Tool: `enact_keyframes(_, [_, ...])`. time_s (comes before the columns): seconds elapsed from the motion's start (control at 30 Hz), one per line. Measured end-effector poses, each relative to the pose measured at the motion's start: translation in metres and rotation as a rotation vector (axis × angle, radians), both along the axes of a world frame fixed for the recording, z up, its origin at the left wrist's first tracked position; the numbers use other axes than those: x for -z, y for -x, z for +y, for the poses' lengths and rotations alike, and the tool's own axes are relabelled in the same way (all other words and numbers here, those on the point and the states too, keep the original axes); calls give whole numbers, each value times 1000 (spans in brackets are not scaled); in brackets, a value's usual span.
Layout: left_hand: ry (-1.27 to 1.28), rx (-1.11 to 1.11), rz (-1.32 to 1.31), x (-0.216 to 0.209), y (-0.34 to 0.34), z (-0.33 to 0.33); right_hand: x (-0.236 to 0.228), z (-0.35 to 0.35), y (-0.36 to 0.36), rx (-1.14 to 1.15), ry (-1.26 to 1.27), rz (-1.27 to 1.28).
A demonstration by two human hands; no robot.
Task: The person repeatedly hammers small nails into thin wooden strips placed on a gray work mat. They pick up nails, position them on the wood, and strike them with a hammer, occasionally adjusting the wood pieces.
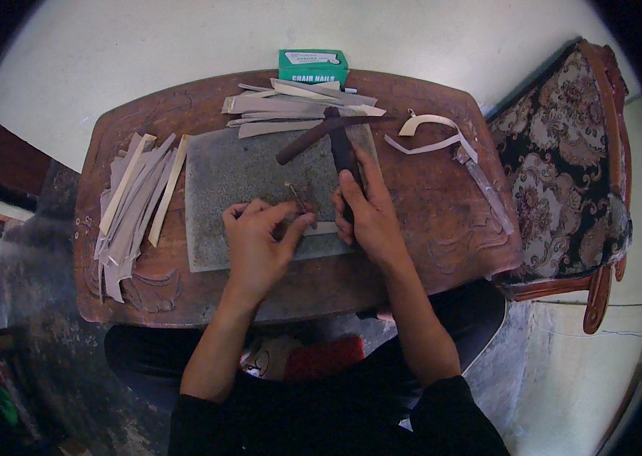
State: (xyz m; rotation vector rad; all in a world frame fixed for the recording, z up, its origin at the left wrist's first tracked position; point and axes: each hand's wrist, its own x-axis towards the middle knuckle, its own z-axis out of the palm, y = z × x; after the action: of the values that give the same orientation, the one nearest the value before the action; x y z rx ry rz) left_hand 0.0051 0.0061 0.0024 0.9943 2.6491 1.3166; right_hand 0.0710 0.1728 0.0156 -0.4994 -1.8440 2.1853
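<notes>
My right hand (370, 216) is wrapped round the dark handle of a hammer (309, 140), its long thin head raised above the board. Between the thumb and fingertips of my left hand (264, 235) a thin nail (296, 194) is pinched, its small pale top pointing up. Under the fingertips a pale leather-like strip (322, 229) lies on a grey stone-like slab (218, 190), running toward my right hand. My left fingers hide the nail's lower end, so I cannot tell whether it touches the strip.
The slab rests on a carved wooden table (260, 292). Cut strips (127, 216) are heaped at the left, with another pile (290, 106) at the far edge by a green box (313, 68). A curled strip (442, 140) lies at the right, near a patterned armchair (564, 167).
</notes>
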Motion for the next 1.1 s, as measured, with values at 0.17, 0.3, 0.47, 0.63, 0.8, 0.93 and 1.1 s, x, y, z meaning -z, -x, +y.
enact_keyframes(0.17, [15,43,213,-4,-2,2,-1,1,-1,0,14,-9])
enact_keyframes(0.3, [52,66,310,-4,-3,2,-1,0,-1,25,5,-51])
enact_keyframes(0.47, [108,90,392,-10,-7,2,0,2,-1,18,-1,-45])
enact_keyframes(0.63, [17,102,321,-2,-5,3,3,2,0,19,-11,-17])
enact_keyframes(0.8, [0,133,324,8,-6,1,-4,3,-6,19,65,-59])
enact_keyframes(0.93, [-66,128,318,10,-7,4,-43,7,-31,110,-185,-52])
enact_keyframes(1.1, [-92,127,284,7,-6,1,-94,7,-70,32,-663,49])
